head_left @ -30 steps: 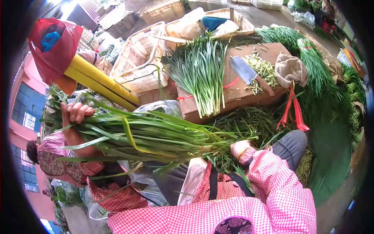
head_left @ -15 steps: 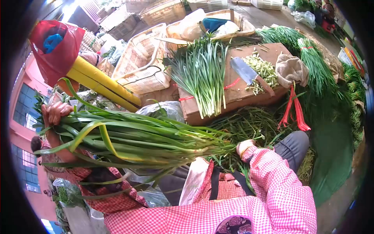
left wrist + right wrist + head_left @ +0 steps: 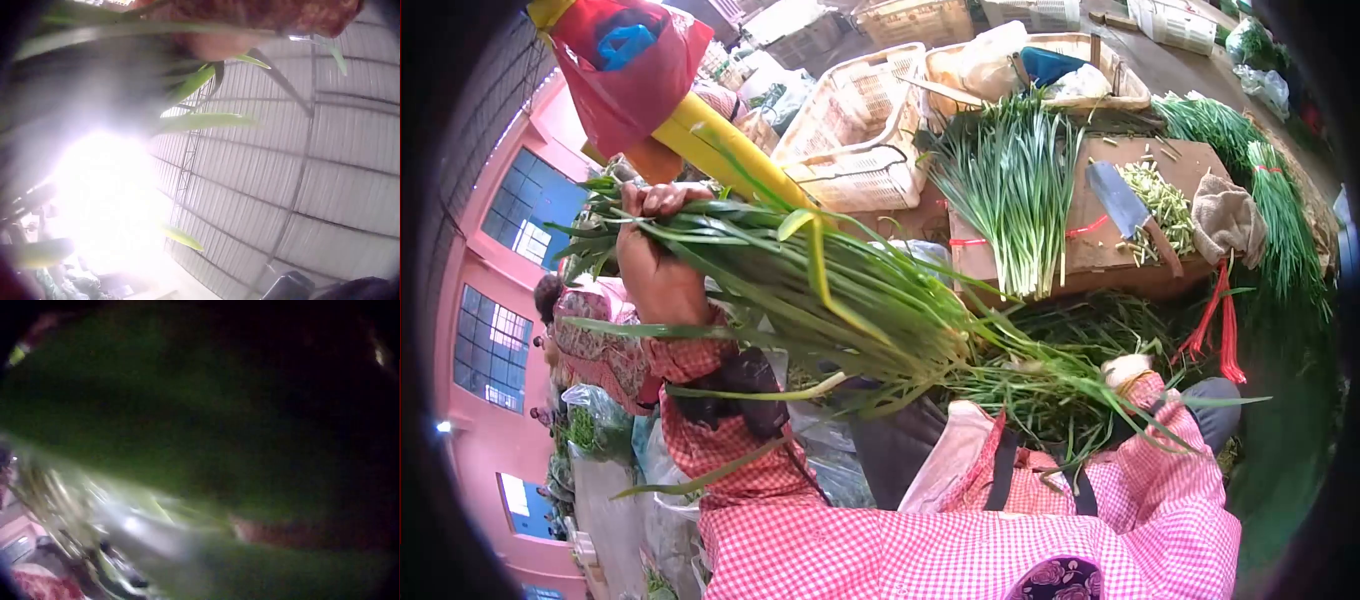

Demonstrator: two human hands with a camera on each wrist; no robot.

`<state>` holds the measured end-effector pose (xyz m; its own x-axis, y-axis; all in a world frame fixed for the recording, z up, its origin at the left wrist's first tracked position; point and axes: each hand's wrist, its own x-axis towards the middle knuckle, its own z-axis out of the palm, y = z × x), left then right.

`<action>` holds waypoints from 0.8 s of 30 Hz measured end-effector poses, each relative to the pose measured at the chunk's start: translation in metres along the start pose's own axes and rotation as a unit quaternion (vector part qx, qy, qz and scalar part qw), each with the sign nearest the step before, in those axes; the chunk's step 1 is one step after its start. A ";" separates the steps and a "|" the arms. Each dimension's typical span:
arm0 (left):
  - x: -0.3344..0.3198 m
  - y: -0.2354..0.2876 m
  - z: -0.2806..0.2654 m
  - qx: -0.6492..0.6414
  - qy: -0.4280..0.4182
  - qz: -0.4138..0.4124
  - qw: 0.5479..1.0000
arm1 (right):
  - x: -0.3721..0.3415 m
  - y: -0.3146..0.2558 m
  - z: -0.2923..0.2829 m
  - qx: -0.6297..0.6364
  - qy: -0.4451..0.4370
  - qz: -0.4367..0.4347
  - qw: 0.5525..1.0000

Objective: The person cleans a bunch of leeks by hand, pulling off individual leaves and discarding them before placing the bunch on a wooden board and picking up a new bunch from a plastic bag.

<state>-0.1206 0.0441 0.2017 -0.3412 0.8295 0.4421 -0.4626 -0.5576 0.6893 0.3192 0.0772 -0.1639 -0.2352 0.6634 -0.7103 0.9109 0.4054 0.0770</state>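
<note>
In the head view my left hand [image 3: 662, 215] grips a thick bunch of long green leafy stalks [image 3: 850, 290] near the leaf tips, fingers curled round it. The bunch slants down to the right over my lap, and one yellowed leaf [image 3: 818, 265] droops across it. My right hand [image 3: 1128, 372] is beyond the root end, curled, with loose green strands [image 3: 1050, 375] stretching between the bunch and it. Its fingertips are mostly hidden. Leaves [image 3: 206, 122] hang close before the left wrist camera. Blurred dark green [image 3: 156, 425] fills most of the right wrist view.
A board [image 3: 990, 265] in front carries a neat bunch of greens [image 3: 1010, 190], a cleaver [image 3: 1118, 198], cut stalk pieces [image 3: 1165, 205] and a cloth [image 3: 1228, 222]. Red ties [image 3: 1228, 330] hang from its edge. Plastic crates [image 3: 855, 110] stand behind. A yellow post [image 3: 730, 150] rises at left.
The view has swung left, shifting the scene rightward. My left hand and the bunch have risen, and the root end has drawn away from my right hand, with strands now stretched between them.
</note>
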 end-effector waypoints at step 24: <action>-0.040 0.006 -0.101 -0.079 0.166 -0.048 0.982 | -0.066 -0.126 -0.036 0.053 0.160 -0.366 0.915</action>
<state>-0.1921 0.0045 0.1302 -0.5247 0.8379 0.1503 -0.6185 -0.4965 0.6090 0.2081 0.0052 -0.1017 -0.8675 0.3949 -0.3026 0.4931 0.7631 -0.4178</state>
